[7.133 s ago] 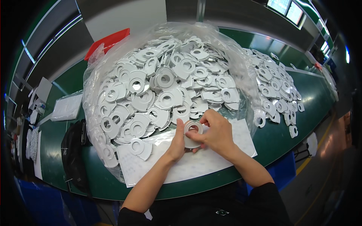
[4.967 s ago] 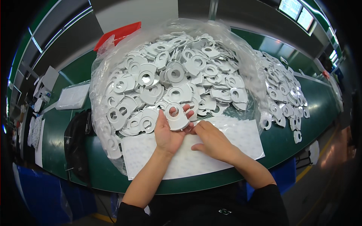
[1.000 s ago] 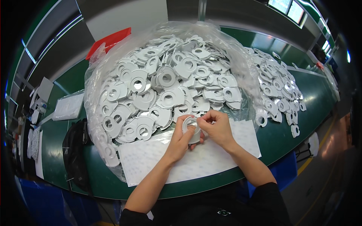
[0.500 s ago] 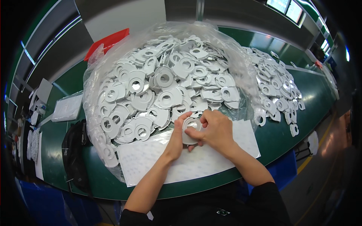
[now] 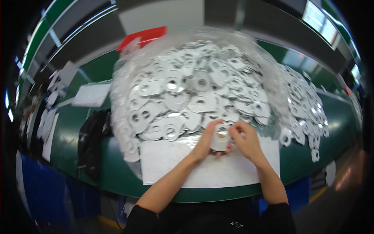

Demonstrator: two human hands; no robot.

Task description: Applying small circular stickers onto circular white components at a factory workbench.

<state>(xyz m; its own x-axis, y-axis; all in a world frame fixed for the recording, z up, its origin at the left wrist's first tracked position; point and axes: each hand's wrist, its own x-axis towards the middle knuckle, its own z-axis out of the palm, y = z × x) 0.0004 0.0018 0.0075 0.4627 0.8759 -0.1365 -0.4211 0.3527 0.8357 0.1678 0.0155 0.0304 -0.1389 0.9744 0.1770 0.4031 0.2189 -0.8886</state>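
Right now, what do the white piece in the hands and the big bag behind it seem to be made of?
The white piece, held by the left hand and right hand, looks like thin matte card or plastic with a shiny centre ring. The bag looks like clear glossy plastic film: it wrinkles and glints.

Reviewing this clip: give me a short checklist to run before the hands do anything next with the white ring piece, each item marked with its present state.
1. White ring piece held by both hands: ok, the left hand cups it from the left and the right hand pinches its right edge.
2. Piece over the white sheet, not over the table edge: ok.
3. Clear bag of white pieces within reach: ok, it sits just behind the hands.
4. Second loose pile apart from the bag: ok, it lies to the right on the green table.
5. Surface condition of the held piece: cannot tell, too blurred.
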